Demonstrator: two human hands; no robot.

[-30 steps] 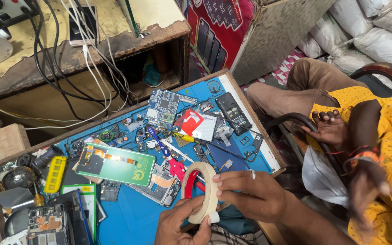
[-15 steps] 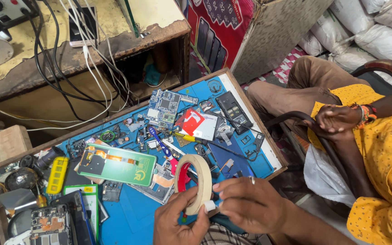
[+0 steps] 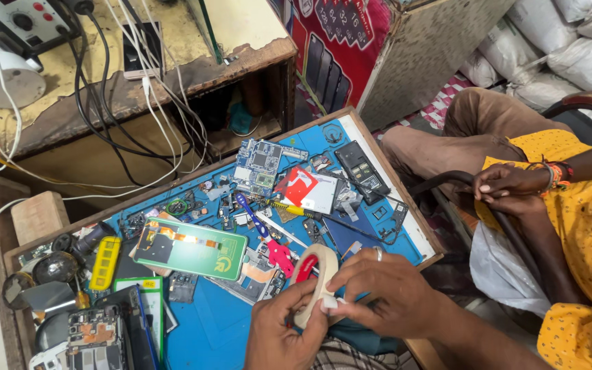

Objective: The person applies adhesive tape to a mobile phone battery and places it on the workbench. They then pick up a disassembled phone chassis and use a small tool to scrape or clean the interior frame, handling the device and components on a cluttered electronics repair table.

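A roll of cream masking tape (image 3: 318,275) stands on edge over the front of a blue work mat (image 3: 214,322). My left hand (image 3: 284,330) grips the roll from below. My right hand (image 3: 384,293), with a ring on one finger, pinches the tape's rim at its lower edge. Just behind the roll lie a red-handled tool (image 3: 280,255), a blue-handled tool (image 3: 251,213) and a green phone screen panel (image 3: 192,248).
The wooden-rimmed tray (image 3: 405,205) holds circuit boards (image 3: 257,166), a dark phone (image 3: 359,171), a red and white card (image 3: 307,190) and a yellow tool (image 3: 105,262). Cables (image 3: 114,103) hang from a worn bench behind. A person in yellow (image 3: 587,226) sits at right, hands on a chair arm.
My two hands have shifted slightly on the tape roll, the right fingers now pinching its lower rim. The seated person's raised hand has come down onto the chair arm.
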